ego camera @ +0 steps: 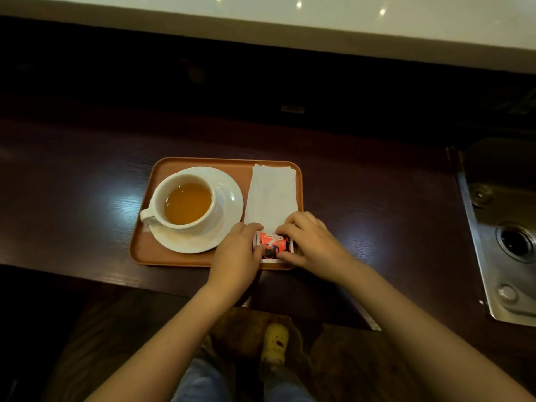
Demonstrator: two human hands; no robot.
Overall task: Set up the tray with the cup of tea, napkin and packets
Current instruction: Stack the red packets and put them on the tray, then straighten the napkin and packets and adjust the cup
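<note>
Dim, soft-focus view — ceiling-light glare on dark countertop [87, 198].

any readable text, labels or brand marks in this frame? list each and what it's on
Nothing legible.
Packets, between the left hand and right hand: red-and-black print with a steaming-cup graphic, lettering too blurred to read.
Cup, saucer, napkin, tray: no markings visible.

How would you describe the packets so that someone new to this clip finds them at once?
Start at the orange tray on the dark wooden counter. Its left half holds a white cup of tea on a saucer; its right half holds a long white napkin. The packets lie at the napkin's near end, between the left hand and right hand: red and black print, the only colourful item there.
</note>
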